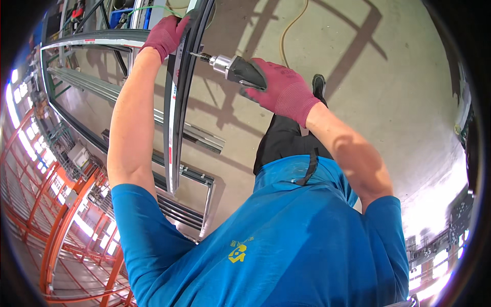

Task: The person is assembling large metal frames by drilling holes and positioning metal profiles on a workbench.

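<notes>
Drill in right hand, frame bar against left hand.

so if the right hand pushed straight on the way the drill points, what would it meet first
Probably the dark bar, met by the drill in the right hand; whether its bit touches now is unclear.

Pretty bright in here: greenish-grey floor with long shadows across it, plus orange framework and glaring windows off left.
</notes>
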The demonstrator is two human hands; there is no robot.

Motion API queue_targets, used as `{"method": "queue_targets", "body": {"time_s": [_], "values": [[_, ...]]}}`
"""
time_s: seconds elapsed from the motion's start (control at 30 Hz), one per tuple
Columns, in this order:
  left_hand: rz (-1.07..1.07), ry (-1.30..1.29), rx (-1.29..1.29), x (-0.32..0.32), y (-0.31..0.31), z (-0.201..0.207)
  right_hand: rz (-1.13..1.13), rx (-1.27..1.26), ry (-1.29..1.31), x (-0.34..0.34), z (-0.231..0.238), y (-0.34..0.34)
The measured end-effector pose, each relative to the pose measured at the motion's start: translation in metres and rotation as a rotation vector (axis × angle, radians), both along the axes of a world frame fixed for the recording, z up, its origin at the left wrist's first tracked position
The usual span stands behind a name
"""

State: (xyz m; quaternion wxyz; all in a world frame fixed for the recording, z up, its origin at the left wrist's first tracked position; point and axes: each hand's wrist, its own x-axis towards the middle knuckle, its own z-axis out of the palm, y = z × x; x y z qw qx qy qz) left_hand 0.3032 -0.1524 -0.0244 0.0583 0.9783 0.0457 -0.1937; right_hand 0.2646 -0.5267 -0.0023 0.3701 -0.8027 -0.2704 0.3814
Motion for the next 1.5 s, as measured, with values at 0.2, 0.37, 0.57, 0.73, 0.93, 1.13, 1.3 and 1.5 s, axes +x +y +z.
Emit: {"method": "queue_targets", "body": {"time_s": [0.2,0.37,0.57,0.73,0.93,1.13,1.3,1.5], "values": [[0.018,-0.01,0.002,0.002,0.0,-0.003,0.021,-0.054,0.007,0.002,0.001,0.009],[-0.035,0.012,0.048,0.002,0.009,-0.006,-0.023,-0.047,0.001,-0.01,0.004,0.014],[0.373,-0.105,-0.158,0.002,-0.013,0.021,-0.049,0.031,0.236,0.003,0.001,-0.015],[0.664,-0.637,-0.998,-0.05,-0.047,0.061,-0.163,0.23,0.346,0.0,0.005,-0.057],[1.027,-0.7,-1.508,-0.112,-0.15,0.055,-0.089,0.077,0.655,0.013,0.062,-0.048],[1.006,-0.786,-1.631,-0.122,-0.175,0.042,-0.102,0.147,0.659,0.004,0.041,-0.05],[1.039,-0.789,-1.657,-0.128,-0.178,0.038,-0.084,0.155,0.669,0.002,0.037,-0.055],[1.045,-0.77,-1.67,-0.13,-0.181,0.029,-0.099,0.174,0.694,0.002,0.03,-0.06]]}}
